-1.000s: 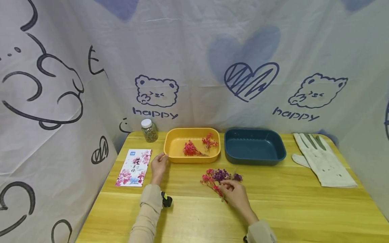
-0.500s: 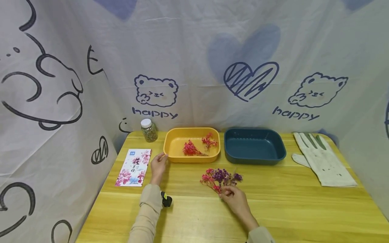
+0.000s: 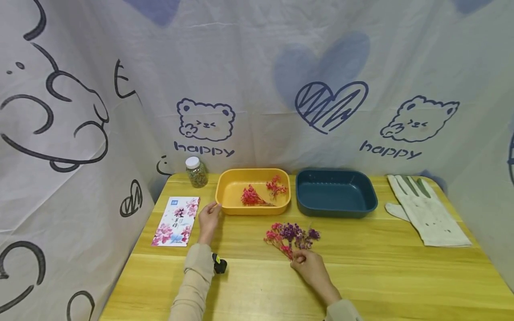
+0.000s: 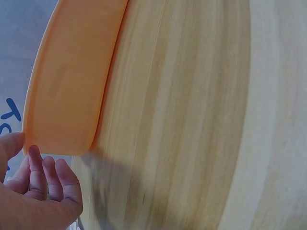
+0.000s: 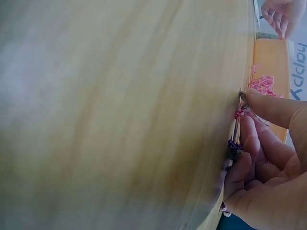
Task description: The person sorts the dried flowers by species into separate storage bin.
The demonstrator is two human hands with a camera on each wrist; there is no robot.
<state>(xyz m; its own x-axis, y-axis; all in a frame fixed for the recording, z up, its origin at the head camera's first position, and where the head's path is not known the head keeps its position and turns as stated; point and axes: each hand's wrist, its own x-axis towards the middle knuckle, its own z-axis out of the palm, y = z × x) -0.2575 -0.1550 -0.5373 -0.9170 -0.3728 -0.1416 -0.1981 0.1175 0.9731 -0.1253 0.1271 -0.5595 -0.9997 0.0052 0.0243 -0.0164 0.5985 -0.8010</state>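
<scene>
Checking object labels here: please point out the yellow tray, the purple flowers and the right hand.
Yellow tray [image 3: 231,193], head view, bare floor toward its left end.
Purple flowers [image 3: 290,231], head view, the left blossom cluster.
Right hand [image 3: 312,268], head view, back of the hand.

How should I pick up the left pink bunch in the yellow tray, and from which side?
Probably by the stems, coming from above. The left pink bunch lies with its blooms leftward and stems narrowing together rightward, and the raised walls of the yellow tray would likely hinder a sideways approach.
</scene>
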